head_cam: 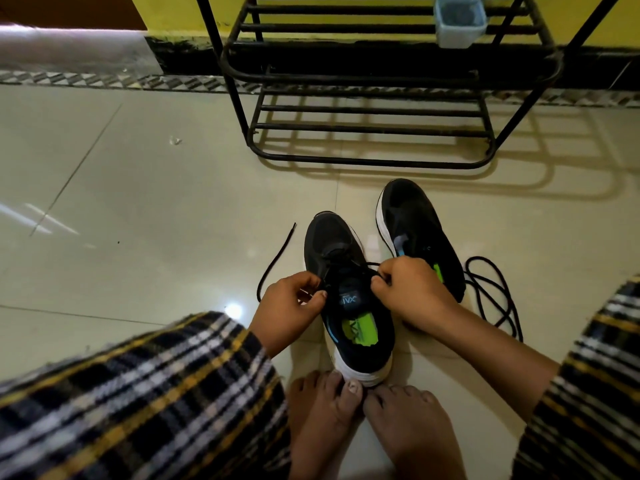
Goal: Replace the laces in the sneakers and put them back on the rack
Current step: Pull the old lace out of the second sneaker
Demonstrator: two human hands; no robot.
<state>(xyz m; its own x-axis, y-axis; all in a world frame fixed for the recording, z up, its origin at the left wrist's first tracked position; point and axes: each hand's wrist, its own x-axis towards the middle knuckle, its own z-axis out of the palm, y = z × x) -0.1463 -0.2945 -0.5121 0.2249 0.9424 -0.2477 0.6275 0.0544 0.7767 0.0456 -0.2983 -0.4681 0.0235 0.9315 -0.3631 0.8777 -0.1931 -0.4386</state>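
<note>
Lacing under way on the near sneaker (349, 296), which sits on the floor (138, 202) with its heel pressed against the person's bare toes (346, 389), toe pointing at the rack (367, 112). Left hand (291, 306) has its grip pinched on the lace (277, 258) at the shoe's left eyelets; right hand (405, 289) has its grip curled tight on the lace at the right side. One free end trails off leftward across the floor.

Second sneaker (415, 233) waits just beyond, right beside the first, with no lace visible in it from this angle. A loose lace (491, 292) lies coiled on the floor to its right, near the right forearm.

Now, the risks. Black lace on black mesh in this dim light: easy to skip an eyelet or thread one from the wrong side, and you'd not spot it until the crossings come out lopsided. Pull harder on one end and the two tails finish uneven, too short to tie. That long trailing end could drag right out of the lowest eyelets if the right hand tugs without the left holding. The shoe is braced only by the toes, so a sharp pull may skid it on the glossy tile. And the coiled lace by the forearm could snag and knot.

A plastic tub (460, 20) stands on the rack's upper shelf, right side.
</note>
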